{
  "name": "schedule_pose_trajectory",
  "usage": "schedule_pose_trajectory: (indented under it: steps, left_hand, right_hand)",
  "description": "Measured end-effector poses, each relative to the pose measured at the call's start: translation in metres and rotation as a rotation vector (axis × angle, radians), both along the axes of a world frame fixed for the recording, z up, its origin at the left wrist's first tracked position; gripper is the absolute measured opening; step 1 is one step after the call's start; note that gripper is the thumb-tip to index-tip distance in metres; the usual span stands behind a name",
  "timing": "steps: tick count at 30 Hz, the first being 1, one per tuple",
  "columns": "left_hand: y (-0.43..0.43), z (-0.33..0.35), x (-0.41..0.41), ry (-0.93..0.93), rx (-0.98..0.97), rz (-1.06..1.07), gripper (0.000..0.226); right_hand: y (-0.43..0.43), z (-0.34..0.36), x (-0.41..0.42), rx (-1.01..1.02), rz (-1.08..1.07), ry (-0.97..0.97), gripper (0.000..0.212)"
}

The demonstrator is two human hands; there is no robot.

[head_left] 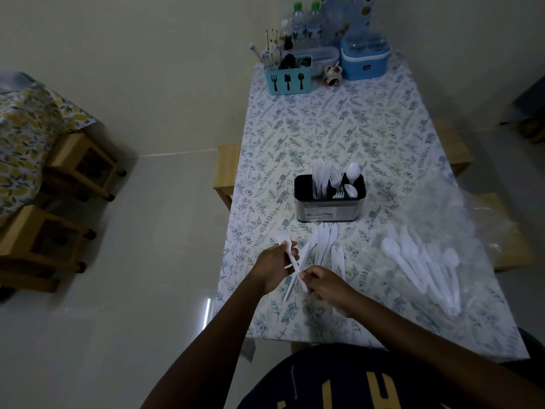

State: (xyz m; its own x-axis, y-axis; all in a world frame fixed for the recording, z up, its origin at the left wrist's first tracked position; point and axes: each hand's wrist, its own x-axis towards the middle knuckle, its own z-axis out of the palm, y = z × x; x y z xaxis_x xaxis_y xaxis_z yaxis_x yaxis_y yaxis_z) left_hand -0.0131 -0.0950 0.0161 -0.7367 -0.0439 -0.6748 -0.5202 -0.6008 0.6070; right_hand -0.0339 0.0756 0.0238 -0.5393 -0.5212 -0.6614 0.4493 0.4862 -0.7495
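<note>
- At the surface's (pixel 324 128) near edge, the left hand (pixel 274 267) grips a white plastic fork (pixel 282 235); the right hand (pixel 327 286) pinches its handle end
- Sorting is under way; the next move likely calls for dropping the fork into the cutlery holder (pixel 330 208)

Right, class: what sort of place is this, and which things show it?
Most likely a home dining area: a table covered with a leaf-print cloth, a cutlery holder standing on it, and water bottles at the far end.
</note>
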Motion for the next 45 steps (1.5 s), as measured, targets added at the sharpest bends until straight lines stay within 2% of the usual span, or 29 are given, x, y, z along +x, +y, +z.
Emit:
schedule_pose_trajectory:
  steps: [2,6,10,16,22,28,33,37,40,45]
  left_hand:
    - [-0.001,0.0,0.0,0.015,0.004,-0.014,0.027]
    - [0.001,0.0,0.002,0.02,-0.095,-0.09,0.019]
    - [0.008,-0.001,0.003,0.013,-0.215,-0.175,0.02]
    - [0.022,0.004,0.006,0.052,-0.337,-0.299,0.022]
    - [0.028,0.007,0.002,0.072,-0.407,-0.379,0.021]
    - [0.032,0.012,-0.003,0.106,-0.401,-0.386,0.032]
    - [0.037,0.015,-0.01,0.142,-0.411,-0.398,0.039]
    - [0.039,0.02,-0.018,0.109,-0.41,-0.382,0.033]
    - [0.038,0.018,-0.021,0.098,-0.362,-0.364,0.044]
    - [0.042,0.023,-0.025,0.092,-0.323,-0.35,0.056]
  right_hand:
    - [0.005,0.005,-0.01,0.078,-0.044,0.18,0.014]
    - [0.011,0.014,-0.041,0.069,-0.143,0.484,0.009]
    - [0.003,0.021,-0.067,0.07,-0.052,0.688,0.018]
    - [-0.015,0.034,-0.083,0.077,0.177,0.773,0.024]
    - [-0.017,0.035,-0.09,0.087,0.321,0.711,0.018]
    - [-0.009,0.031,-0.099,0.071,0.227,0.739,0.017]
    - [0.003,0.044,-0.109,-0.003,0.033,0.668,0.013]
    - [0.021,0.068,-0.138,0.041,-0.079,0.922,0.011]
    - [0.033,0.091,-0.164,0.045,-0.168,1.082,0.015]
    - [0.042,0.111,-0.198,0.083,-0.168,1.251,0.014]
